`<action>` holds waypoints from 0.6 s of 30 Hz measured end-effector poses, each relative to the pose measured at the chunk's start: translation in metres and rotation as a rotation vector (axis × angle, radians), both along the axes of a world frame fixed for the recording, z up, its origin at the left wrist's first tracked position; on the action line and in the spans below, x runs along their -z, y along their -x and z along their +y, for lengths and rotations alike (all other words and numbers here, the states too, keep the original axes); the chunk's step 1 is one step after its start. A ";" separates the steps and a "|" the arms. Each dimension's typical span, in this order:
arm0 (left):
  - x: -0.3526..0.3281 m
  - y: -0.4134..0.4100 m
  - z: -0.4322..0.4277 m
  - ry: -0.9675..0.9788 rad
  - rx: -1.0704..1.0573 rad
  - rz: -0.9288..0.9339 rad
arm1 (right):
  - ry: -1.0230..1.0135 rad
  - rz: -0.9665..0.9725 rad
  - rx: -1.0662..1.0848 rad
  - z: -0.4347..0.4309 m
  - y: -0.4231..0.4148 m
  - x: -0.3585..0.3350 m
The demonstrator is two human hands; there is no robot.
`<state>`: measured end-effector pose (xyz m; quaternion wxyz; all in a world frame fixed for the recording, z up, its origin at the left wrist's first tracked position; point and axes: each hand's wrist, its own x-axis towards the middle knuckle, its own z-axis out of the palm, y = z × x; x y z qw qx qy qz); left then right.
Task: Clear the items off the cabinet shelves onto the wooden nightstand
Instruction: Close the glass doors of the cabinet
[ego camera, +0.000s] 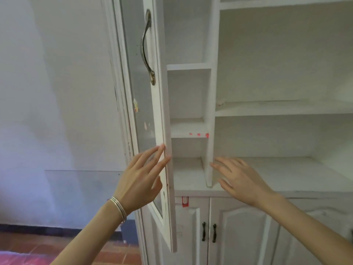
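A pale wall [57, 83] stands left of the white cabinet [212, 83], whose shelves [277, 109], above and beyond both sets of fingers, show no items; the wooden nightstand is out of view. The left hand [141, 176] holds nothing, its straight fingers [158, 153] touching the edge of the open glass door [159, 111], while the right hand [240, 180] hovers spread and empty, fingertips just beside the upright divider [209, 150]. A push from the left fingertips would likely swing the door onto the right fingers.
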<state>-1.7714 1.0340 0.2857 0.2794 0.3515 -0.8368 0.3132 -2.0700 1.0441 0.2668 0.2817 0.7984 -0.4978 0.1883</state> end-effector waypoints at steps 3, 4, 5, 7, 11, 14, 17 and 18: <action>0.003 0.029 -0.017 -0.009 -0.023 -0.032 | 0.026 0.009 0.016 -0.003 0.027 -0.002; 0.004 0.039 -0.023 -0.014 -0.027 -0.031 | 0.034 0.013 0.015 -0.005 0.037 -0.001; 0.005 0.049 -0.029 -0.017 -0.029 -0.026 | 0.034 0.016 0.013 -0.008 0.047 0.000; 0.005 0.071 -0.040 -0.019 -0.034 -0.015 | 0.010 0.018 0.007 -0.017 0.067 0.002; 0.004 0.114 -0.069 -0.004 -0.104 -0.016 | -0.003 0.019 0.004 -0.037 0.104 -0.001; 0.003 0.144 -0.097 0.002 -0.174 -0.011 | -0.013 -0.003 -0.016 -0.050 0.125 -0.003; -0.007 0.166 -0.124 -0.005 -0.256 0.009 | -0.028 0.002 -0.035 -0.065 0.139 -0.001; -0.010 0.172 -0.132 -0.007 -0.277 0.009 | -0.031 0.005 -0.043 -0.069 0.143 -0.001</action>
